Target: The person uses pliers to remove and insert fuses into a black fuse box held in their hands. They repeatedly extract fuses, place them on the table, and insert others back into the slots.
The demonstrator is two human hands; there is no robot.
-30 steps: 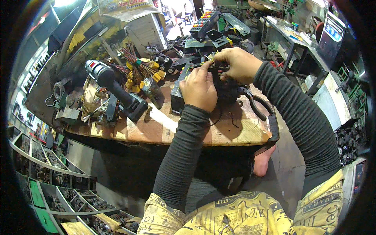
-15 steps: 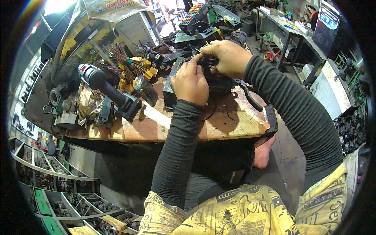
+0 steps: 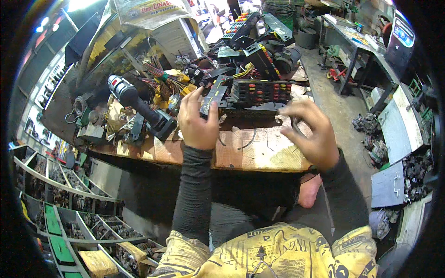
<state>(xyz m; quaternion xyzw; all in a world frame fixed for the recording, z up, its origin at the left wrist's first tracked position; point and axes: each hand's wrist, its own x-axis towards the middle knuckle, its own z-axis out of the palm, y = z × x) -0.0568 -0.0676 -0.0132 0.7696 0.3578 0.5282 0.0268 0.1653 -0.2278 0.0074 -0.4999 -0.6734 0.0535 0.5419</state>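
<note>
A black fuse box (image 3: 261, 94) with rows of red and orange fuses stands on the wooden bench before me. My left hand (image 3: 198, 121) is raised beside its left end, fingers spread and holding nothing. Just behind those fingers is a grey panel (image 3: 216, 94) joined to the box's left side. At the right end, the fingers of my right hand (image 3: 315, 132) curl round a pair of pliers (image 3: 295, 126). A dark handle shows between thumb and forefinger; the palm hides most of the tool. Short dark wire pieces (image 3: 248, 140) lie on the wood in front of the box.
A cordless power tool (image 3: 139, 104) lies to the left, beside bundled wires with yellow connectors (image 3: 169, 85). More fuse boxes (image 3: 243, 25) are heaped at the back. Parts bins (image 3: 69, 204) stand lower left, and a side table (image 3: 357, 39) is at the far right.
Both hands have come off the top of the fuse box and moved apart. The left drew back leftward with fingers spreading; the right came down to the pliers. The fuse box now shows.
</note>
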